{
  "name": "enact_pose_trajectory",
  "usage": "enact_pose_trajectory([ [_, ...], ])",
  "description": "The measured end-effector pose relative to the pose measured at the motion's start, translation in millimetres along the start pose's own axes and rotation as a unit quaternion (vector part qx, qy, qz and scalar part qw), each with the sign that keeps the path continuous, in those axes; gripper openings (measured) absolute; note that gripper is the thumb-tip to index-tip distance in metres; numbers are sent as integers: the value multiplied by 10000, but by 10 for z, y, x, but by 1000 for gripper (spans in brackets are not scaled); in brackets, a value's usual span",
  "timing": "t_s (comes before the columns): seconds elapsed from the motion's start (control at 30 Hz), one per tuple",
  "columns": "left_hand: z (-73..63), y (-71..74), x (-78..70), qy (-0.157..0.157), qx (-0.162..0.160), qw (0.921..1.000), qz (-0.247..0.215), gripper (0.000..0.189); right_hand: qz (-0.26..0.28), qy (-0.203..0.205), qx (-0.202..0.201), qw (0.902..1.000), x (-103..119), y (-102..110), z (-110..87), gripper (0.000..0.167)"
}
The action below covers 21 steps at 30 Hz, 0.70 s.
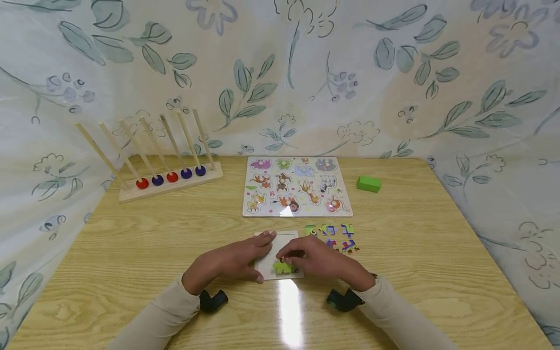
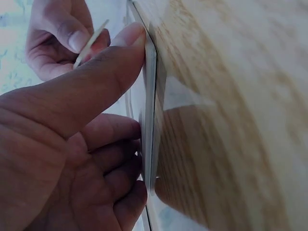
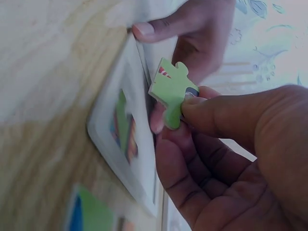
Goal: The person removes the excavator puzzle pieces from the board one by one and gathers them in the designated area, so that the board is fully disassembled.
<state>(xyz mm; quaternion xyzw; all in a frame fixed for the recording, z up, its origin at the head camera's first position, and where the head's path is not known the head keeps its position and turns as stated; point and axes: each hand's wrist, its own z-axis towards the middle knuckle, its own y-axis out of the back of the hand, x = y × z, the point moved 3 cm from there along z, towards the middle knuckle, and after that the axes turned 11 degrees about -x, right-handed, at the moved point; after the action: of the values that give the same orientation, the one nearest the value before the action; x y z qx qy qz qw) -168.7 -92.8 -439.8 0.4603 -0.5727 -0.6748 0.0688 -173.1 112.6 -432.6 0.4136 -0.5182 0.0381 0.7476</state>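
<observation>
In the head view, my right hand point(image 1: 321, 260) pinches a light green jigsaw piece point(image 1: 282, 267) between thumb and fingers, above a white puzzle tray point(image 1: 264, 265). The right wrist view shows this jigsaw piece point(image 3: 173, 89) tilted, with a small red-and-white mark and a dark patch near the thumb. Another puzzle piece point(image 3: 126, 127), green with red and blue, lies in the tray near its corner. My left hand point(image 1: 238, 257) rests along the tray's left side, fingers extended over it. In the left wrist view its thumb point(image 2: 127, 45) touches the tray's edge point(image 2: 150, 96).
Several loose jigsaw pieces point(image 1: 348, 229) lie right of the tray. Behind is an animal peg puzzle board point(image 1: 297, 211). A green block point(image 1: 369, 183) sits to its right. At back left stands a wooden rack point(image 1: 131, 195) with upright rods and red and blue beads. Patterned fabric backs the table.
</observation>
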Motion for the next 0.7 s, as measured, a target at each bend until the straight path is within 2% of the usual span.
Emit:
enact_pose_trajectory([
  [0.4,-40,2,-20,-340,96,9993,142,78,-449,41,-357,9983,-73,294,-165,20],
  [0.7,-51,6,-37,-213,105,9996,176,76,-686,-100,-528,9962,-169,431,-286,20],
])
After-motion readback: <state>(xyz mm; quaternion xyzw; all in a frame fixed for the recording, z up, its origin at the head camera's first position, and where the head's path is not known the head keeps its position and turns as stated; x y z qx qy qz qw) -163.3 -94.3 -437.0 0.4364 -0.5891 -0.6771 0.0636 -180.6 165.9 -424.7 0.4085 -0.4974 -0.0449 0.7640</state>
